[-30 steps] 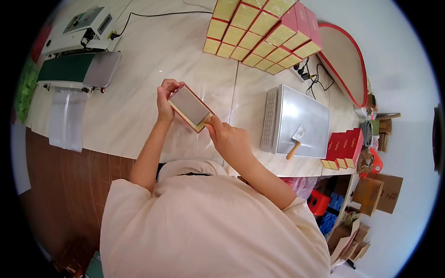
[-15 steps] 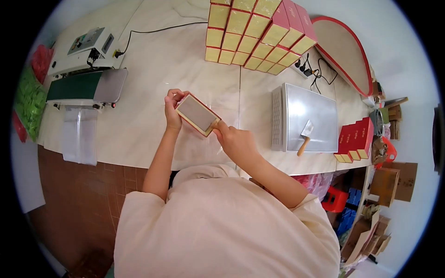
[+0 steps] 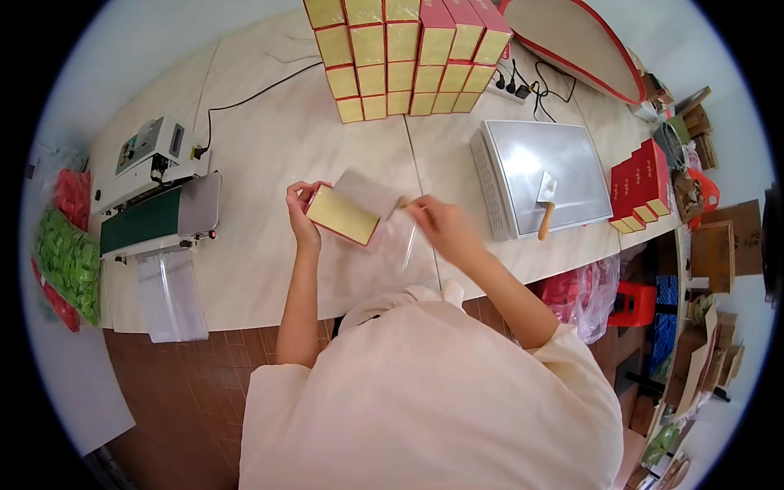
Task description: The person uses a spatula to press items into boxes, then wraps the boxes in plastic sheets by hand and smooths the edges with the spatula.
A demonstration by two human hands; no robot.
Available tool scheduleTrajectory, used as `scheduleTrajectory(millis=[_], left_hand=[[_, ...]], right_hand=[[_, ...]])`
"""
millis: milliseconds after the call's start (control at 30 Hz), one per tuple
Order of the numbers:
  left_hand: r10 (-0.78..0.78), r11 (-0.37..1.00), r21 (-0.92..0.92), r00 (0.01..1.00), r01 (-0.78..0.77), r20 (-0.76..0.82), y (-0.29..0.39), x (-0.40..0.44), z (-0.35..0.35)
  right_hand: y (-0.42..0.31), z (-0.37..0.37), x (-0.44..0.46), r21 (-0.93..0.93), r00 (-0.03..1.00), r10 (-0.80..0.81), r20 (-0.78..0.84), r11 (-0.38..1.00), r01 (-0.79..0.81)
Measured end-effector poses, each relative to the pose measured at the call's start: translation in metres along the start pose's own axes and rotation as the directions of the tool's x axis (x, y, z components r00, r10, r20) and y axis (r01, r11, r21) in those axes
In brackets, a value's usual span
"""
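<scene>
My left hand (image 3: 305,214) grips a small red box (image 3: 343,216) by its left end, its yellow face turned up. My right hand (image 3: 445,227), smeared by motion, is closed on the handle of a scraper with a wide grey blade (image 3: 364,193). That blade stands just beyond the box's upper right edge; whether it touches the box I cannot tell. Clear plastic film (image 3: 405,247) lies on the table under and beside the box.
Stacked red-and-yellow boxes (image 3: 400,77) stand at the back. At right, a silver metal case (image 3: 543,180) bears another scraper (image 3: 546,208) with a wooden handle, near more red boxes (image 3: 641,184). A sealing machine (image 3: 155,192) and plastic bags (image 3: 171,294) are at left.
The scraper's blade has moved off the box's face to its far side, uncovering the yellow surface. My right hand has moved right and away from the box. The view has shifted.
</scene>
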State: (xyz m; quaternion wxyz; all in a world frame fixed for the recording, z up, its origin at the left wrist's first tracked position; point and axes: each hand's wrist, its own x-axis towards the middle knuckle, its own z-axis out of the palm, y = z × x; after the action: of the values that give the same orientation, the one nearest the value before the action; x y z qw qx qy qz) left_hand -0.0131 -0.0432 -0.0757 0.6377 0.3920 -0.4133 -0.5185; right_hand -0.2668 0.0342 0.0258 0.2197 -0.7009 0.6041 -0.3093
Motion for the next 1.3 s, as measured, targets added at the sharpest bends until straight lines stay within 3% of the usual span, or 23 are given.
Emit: scheduleTrajectory(millis=[67, 167, 233, 333, 533, 633, 667, 700, 767, 833, 900, 933, 967, 1000, 1067, 1133, 1167, 1200, 1233, 1300], left_hand=[[-0.038, 0.999, -0.018, 0.999, 0.038, -0.021, 0.001, -0.002, 0.001], [-0.014, 0.999, 0.033, 1.0, 0.014, 0.012, -0.009, 0.003, -0.007], [-0.017, 0.997, 0.072, 0.999, 0.019, -0.029, -0.016, 0.003, -0.015], [-0.039, 0.998, 0.05, 0.999, 0.04, -0.03, -0.021, 0.003, -0.017], [-0.025, 0.997, 0.078, 0.999, 0.021, 0.047, -0.008, 0.003, -0.01], [-0.02, 0.986, 0.164, 0.997, 0.008, 0.071, -0.003, 0.0, -0.009], [-0.008, 0.987, 0.16, 0.993, -0.011, 0.117, -0.006, 0.0, -0.014], [0.003, 0.986, 0.167, 0.995, -0.02, 0.098, -0.008, -0.002, -0.017], [-0.031, 0.986, 0.166, 0.983, 0.001, 0.182, -0.011, -0.006, -0.018], [-0.09, 0.987, 0.146, 0.984, 0.067, 0.156, -0.016, -0.008, -0.018], [-0.167, 0.972, 0.171, 0.986, 0.163, 0.013, -0.022, -0.005, -0.007], [-0.188, 0.946, 0.268, 0.982, 0.18, 0.004, -0.019, -0.002, 0.008], [-0.218, 0.908, 0.365, 0.976, 0.205, -0.006, -0.014, 0.001, 0.023], [-0.188, 0.925, 0.344, 0.982, 0.163, 0.038, -0.016, 0.0, 0.031], [-0.163, 0.937, 0.325, 0.984, 0.129, 0.079, -0.016, -0.008, 0.043], [-0.029, 0.93, 0.362, 0.976, -0.053, 0.217, -0.008, -0.012, 0.055], [-0.036, 0.931, 0.362, 0.975, -0.048, 0.221, 0.0, -0.013, 0.057], [0.046, 0.883, 0.441, 0.964, -0.161, 0.261, 0.013, -0.014, 0.061], [0.123, 0.817, 0.509, 0.944, -0.272, 0.307, 0.023, -0.016, 0.063], [0.103, 0.766, 0.566, 0.926, -0.306, 0.362, 0.036, -0.019, 0.063]], right_hand=[[0.003, -0.028, 0.0, -0.058, 0.976, 0.156, -0.15, 0.984, -0.166], [0.06, -0.052, 0.003, -0.158, 0.937, 0.2, -0.287, 0.955, -0.252], [0.092, -0.065, 0.005, -0.102, 0.824, 0.435, -0.364, 0.861, -0.499], [0.165, -0.063, -0.003, -0.108, 0.705, 0.493, -0.509, 0.777, -0.621], [0.21, -0.056, -0.005, -0.075, 0.566, 0.637, -0.524, 0.627, -0.776], [0.201, -0.053, 0.0, -0.221, 0.616, 0.596, -0.516, 0.602, -0.767], [0.189, -0.05, 0.0, -0.426, 0.686, 0.488, -0.54, 0.544, -0.723], [0.179, -0.046, 0.001, -0.43, 0.701, 0.479, -0.528, 0.561, -0.707], [0.165, -0.035, 0.003, -0.477, 0.815, 0.266, -0.515, 0.701, -0.53], [0.162, -0.002, -0.005, -0.374, 0.932, -0.025, -0.362, 0.919, -0.121], [0.129, 0.042, -0.013, -0.094, 0.989, -0.006, -0.147, 0.996, -0.008], [0.113, 0.058, -0.015, -0.006, 0.998, -0.025, -0.052, 1.0, 0.025], [0.1, 0.074, -0.02, 0.091, 0.998, -0.043, 0.046, 0.995, 0.039], [0.093, 0.091, -0.02, 0.1, 0.996, -0.031, 0.08, 0.995, 0.023], [0.091, 0.119, -0.009, 0.55, 0.973, -0.006, 0.229, 0.826, -0.124], [0.094, 0.129, -0.011, 0.587, 0.966, 0.057, 0.252, 0.785, -0.199], [0.096, 0.127, -0.015, 0.643, 0.954, 0.098, 0.282, 0.719, -0.264], [0.09, 0.119, -0.016, 0.692, 0.94, 0.14, 0.311, 0.645, -0.325], [0.093, 0.119, -0.019, 0.69, 0.939, 0.149, 0.311, 0.644, -0.331], [0.097, 0.121, -0.019, 0.585, 0.955, 0.076, 0.288, 0.776, -0.238]])
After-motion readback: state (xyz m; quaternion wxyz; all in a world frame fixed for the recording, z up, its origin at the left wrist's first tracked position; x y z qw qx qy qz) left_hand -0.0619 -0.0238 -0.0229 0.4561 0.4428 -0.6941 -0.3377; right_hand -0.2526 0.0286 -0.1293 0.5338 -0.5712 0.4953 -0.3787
